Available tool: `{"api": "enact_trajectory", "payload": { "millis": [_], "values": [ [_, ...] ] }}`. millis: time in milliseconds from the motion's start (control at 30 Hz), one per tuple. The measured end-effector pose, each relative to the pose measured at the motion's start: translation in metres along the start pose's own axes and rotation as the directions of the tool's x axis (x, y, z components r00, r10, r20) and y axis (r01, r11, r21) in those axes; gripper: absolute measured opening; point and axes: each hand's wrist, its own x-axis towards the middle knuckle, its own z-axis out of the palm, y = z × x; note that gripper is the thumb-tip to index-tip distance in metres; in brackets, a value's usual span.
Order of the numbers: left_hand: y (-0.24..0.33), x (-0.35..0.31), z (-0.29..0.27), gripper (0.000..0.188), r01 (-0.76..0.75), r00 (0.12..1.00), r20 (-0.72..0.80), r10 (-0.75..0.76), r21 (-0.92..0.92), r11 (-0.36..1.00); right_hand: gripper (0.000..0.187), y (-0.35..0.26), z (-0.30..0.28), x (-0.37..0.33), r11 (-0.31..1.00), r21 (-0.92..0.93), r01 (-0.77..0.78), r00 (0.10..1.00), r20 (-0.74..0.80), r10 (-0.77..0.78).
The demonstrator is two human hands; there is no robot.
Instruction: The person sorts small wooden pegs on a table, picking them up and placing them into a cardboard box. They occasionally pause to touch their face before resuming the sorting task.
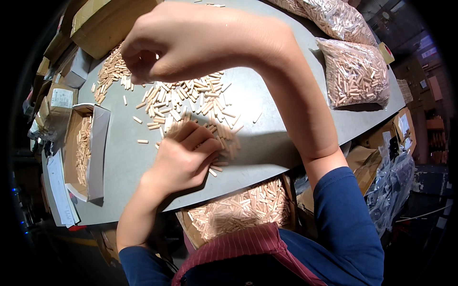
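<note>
The bare left hand (183, 159) is resting with curled fingers at the near edge of a loose pile of short, pale wooden dowels (193, 95), which are lying across the smooth grey tabletop (125, 157). The bare right hand (162, 43) is hovering over the pile's far side, fingers bent inward; I'm not managing to tell whether either is gripping dowels.

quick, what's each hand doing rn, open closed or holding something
Left hand: fingers bent down at the wooden pegs; grip can't be told.
Right hand: fingers curled; can't tell if it holds anything.
</note>
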Motion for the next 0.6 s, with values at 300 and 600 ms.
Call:
{"api": "enact_trajectory", "payload": {
  "millis": [300, 600],
  "values": [
    [-0.044, -0.015, -0.018, 0.013, 0.353, 0.725, -0.062, -0.686, -0.822, 0.447, 0.023, 0.009, 0.007, 0.0, 0.981, 0.195, 0.02, 0.991, -0.134, 0.006],
    [-0.051, -0.013, -0.016, 0.022, 0.195, 0.625, 0.049, -0.779, -0.976, 0.095, 0.027, 0.015, 0.091, -0.049, 0.477, 0.845, -0.243, 0.878, -0.018, 0.479]
  ]
}}
